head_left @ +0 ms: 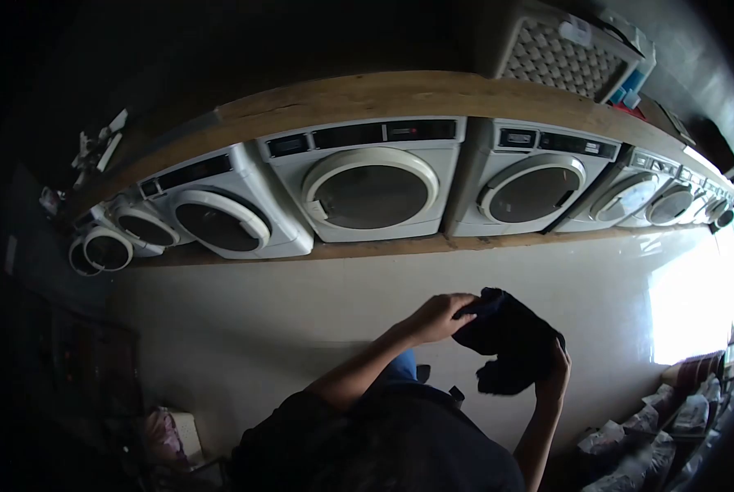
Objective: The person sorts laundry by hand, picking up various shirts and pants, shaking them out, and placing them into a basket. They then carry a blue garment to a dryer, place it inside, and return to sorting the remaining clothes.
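Note:
A dark, crumpled cloth (pixel 514 340) hangs between my two hands, above the pale floor. My left hand (pixel 451 316) grips its upper left edge, with the fingers closed on the fabric. At the right edge of the cloth, my right hand (pixel 557 367) holds it, and part of that hand is hidden behind the fabric. The cloth is bunched, and its lower part hangs loose to the left of my right hand. What kind of garment it is, I cannot tell.
Front-loading machines (pixel 371 193) stand in a row ahead under a wooden shelf (pixel 342 94). A woven basket (pixel 563 57) sits on the shelf. Plastic-wrapped bundles (pixel 690 414) lie at the lower right. Lower left is a box (pixel 186 436) with pink cloth.

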The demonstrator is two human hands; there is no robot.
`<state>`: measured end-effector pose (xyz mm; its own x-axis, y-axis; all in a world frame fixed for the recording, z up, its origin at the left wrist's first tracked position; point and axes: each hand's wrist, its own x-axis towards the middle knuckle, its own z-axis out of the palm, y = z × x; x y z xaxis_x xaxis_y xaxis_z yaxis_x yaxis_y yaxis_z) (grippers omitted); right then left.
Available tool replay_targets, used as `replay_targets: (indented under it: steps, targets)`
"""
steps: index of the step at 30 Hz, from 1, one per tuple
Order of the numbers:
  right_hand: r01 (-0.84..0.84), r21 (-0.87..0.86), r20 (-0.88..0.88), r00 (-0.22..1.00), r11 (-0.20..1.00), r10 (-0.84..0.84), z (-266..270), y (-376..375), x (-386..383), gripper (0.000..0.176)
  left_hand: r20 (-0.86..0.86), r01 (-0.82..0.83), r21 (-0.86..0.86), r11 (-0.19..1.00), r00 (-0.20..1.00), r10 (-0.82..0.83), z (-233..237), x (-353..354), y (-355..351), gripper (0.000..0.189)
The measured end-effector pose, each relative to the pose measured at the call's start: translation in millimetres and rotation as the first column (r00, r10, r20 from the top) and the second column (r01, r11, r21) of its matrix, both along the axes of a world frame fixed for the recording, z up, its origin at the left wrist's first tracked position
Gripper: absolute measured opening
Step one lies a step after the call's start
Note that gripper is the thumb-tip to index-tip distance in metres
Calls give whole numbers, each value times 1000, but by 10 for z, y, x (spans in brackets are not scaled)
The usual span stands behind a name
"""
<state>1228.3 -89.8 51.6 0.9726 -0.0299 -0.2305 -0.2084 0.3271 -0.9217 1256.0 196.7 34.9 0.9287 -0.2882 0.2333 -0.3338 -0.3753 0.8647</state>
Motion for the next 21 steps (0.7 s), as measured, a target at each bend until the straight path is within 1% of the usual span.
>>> replay_targets:
  steps: [1, 3, 4, 7, 8, 10, 11, 12, 13, 14, 15, 16, 17, 18, 19, 21]
  targets:
    - [-2, 9, -13, 1000, 1000, 3, 95, -21, 154, 36, -19, 51, 12, 999, 999, -51, -39, 118, -198, 35]
    - [-6, 29, -31, 999, 1000, 7, 218, -29, 436, 39, -88, 116, -73, 991, 989, -122, -64, 363, -594, 37]
    - [12, -18, 37, 999, 1000, -11, 226, -33, 583, 35, -172, 208, -127, 970, 958, -228, -21, 511, -758, 39]
    - [14, 125, -6, 1000, 992, -13, 279, -210, 1021, 34, -404, 336, -278, 900, 809, -427, 39, 969, -1244, 46]
    - [48, 143, -25, 999, 989, -45, 220, -386, 1175, 35, -375, 331, -389, 860, 795, -476, -54, 1149, -1398, 51]
    - [69, 247, 6, 997, 967, -73, 266, -643, 1439, 37, -297, 311, -597, 739, 770, -564, -281, 1469, -1696, 61]
    - [79, 299, 28, 995, 951, -92, 301, -782, 1598, 38, -233, 366, -552, 749, 795, -560, -280, 1652, -1847, 67]
    - [6, 369, 66, 997, 929, -32, 285, -969, 1727, 37, -172, 418, -508, 753, 808, -564, -263, 1784, -2007, 72]
    - [4, 423, 77, 996, 906, -40, 294, -1112, 1822, 38, -105, 469, -463, 752, 813, -572, -225, 1924, -2181, 78]
    - [-2, 474, 95, 994, 881, -49, 309, -1248, 1923, 39, -92, 495, -425, 758, 810, -579, -30, 2079, -2329, 81]
    - [-7, 529, 111, 992, 849, -61, 302, -1386, 1997, 40, -114, 483, -445, 754, 804, -583, 2, 2252, -2519, 77]
    - [59, 514, 61, 993, 856, -105, 246, -1528, 2049, 47, -148, 464, -463, 755, 799, -582, 17, 2396, -2704, 73]
    - [41, 506, 99, 989, 861, -106, 312, -1619, 2135, 48, -184, 439, -473, 764, 799, -573, 8, 2545, -2875, 69]
    - [14, 503, 138, 986, 864, -96, 402, -1664, 2231, 50, -88, 452, -451, 769, 835, -543, -48, 2705, -3042, 58]
    - [-22, 498, 175, 982, 867, -75, 436, -1699, 2336, 52, -127, 469, -443, 764, 811, -571, -96, 2842, -3185, 56]
    - [13, 534, 161, 980, 845, -116, 375, -1829, 2495, 53, -212, 461, -447, 767, 779, -591, -25, 3074, -3285, 50]
